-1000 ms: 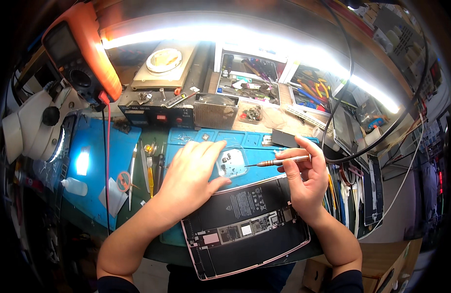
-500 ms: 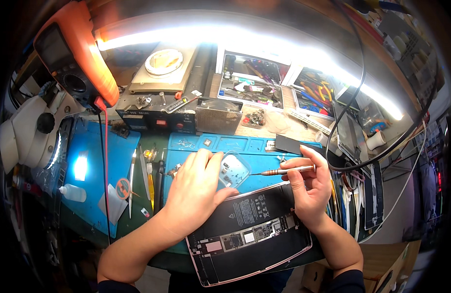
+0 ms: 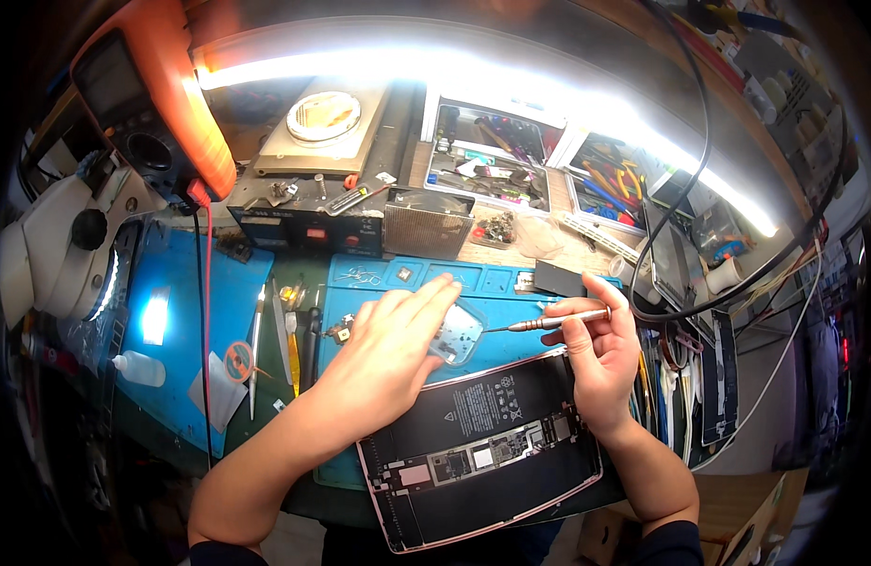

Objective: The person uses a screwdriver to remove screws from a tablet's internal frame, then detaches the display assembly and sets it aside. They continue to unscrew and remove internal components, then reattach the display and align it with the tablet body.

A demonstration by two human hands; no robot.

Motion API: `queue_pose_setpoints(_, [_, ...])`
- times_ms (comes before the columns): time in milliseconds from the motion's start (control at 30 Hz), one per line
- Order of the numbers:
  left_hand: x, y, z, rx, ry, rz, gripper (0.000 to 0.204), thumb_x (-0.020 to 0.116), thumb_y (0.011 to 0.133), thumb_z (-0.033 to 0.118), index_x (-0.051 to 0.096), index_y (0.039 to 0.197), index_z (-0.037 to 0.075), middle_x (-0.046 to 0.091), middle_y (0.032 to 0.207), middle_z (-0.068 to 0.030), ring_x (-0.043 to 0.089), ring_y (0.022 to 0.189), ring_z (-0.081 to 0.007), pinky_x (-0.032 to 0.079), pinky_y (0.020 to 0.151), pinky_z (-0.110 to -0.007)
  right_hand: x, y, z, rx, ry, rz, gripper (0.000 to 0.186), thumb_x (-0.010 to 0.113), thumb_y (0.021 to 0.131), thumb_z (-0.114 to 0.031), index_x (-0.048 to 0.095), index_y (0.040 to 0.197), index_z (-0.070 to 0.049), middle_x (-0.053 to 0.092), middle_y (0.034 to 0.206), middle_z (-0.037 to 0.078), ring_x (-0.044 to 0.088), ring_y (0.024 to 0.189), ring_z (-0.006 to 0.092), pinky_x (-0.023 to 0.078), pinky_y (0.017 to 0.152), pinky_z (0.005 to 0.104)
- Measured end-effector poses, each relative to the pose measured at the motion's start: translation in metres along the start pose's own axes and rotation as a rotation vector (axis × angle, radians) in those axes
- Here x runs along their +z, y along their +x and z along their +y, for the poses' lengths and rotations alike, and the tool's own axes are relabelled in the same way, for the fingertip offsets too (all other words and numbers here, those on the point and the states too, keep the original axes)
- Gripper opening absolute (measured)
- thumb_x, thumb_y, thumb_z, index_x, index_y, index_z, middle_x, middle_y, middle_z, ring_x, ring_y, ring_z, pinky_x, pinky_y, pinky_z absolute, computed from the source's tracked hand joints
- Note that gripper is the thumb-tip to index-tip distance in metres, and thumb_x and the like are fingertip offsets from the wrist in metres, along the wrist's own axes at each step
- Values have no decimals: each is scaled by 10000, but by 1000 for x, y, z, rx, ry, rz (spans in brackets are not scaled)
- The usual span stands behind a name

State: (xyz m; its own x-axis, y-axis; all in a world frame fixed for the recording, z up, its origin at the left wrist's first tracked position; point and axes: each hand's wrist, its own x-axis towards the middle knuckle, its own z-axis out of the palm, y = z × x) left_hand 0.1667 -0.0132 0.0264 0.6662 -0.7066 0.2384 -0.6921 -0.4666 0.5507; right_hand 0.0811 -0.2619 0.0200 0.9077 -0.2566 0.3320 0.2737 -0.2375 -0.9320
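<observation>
My right hand [image 3: 600, 363] is closed around a slim metal screwdriver [image 3: 548, 323], whose thin tip points left toward a small clear dish [image 3: 462, 332]. Tiny dark parts lie in that dish. My left hand [image 3: 390, 349] reaches over the dish's left side with its fingers stretched out, and no held object shows. Its palm side is hidden. Below both hands lies an opened tablet [image 3: 525, 481] with a pinkish rim, black batteries and a strip of circuit board along its middle. It sits tilted on the blue work mat [image 3: 511, 358].
An orange multimeter [image 3: 185, 104] stands at the left, with red and black leads hanging down. Tweezers [image 3: 257, 349], a yellow-handled tool and a white bottle [image 3: 140, 369] lie left. Tool trays [image 3: 487, 179] stand behind. A black cable [image 3: 685, 311] loops at right.
My left hand's fingers have straightened and reach farther right over the dish. My right hand holds the screwdriver in nearly the same place. The view has shifted slightly.
</observation>
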Motion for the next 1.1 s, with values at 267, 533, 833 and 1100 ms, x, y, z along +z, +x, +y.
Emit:
queue_pose_setpoints(267, [2, 1, -3, -2, -11, 46, 738, 839, 816, 79, 513, 1475, 30, 582, 1446, -158, 531, 1277, -350, 376, 1125, -450, -1, 0, 3, -7, -6, -33, 464, 579, 1064, -30, 415, 1496, 9, 710, 1146, 126, 679, 966, 142, 595, 865, 294])
queue_pose_setpoints(533, [1, 1, -2, 8, 10, 60, 735, 858, 796, 92, 533, 1453, 31, 593, 1425, -154, 524, 1292, -351, 375, 1122, -448, 0, 0, 4, -20, -25, -17, 457, 580, 1064, -30, 421, 1492, 5, 714, 1148, 125, 674, 945, 134, 586, 861, 287])
queue_pose_setpoints(833, [6, 5, -11, -54, -104, 8, 790, 926, 748, 218, 564, 1413, -5, 566, 1271, -142, 531, 1210, -344, 404, 1096, -447, -2, 0, 6, -31, -45, -14, 451, 582, 1068, -46, 422, 1485, 15, 717, 1152, 129, 682, 949, 141, 583, 851, 285])
queue_pose_setpoints(1100, [-5, 6, -1, -18, -53, -14, 736, 912, 769, 318, 624, 1403, 80, 517, 1409, -156, 462, 1339, -362, 383, 1140, -456, -4, 0, 4, -27, -39, -10, 452, 581, 1068, -43, 419, 1486, 18, 715, 1157, 128, 685, 956, 141, 587, 864, 288])
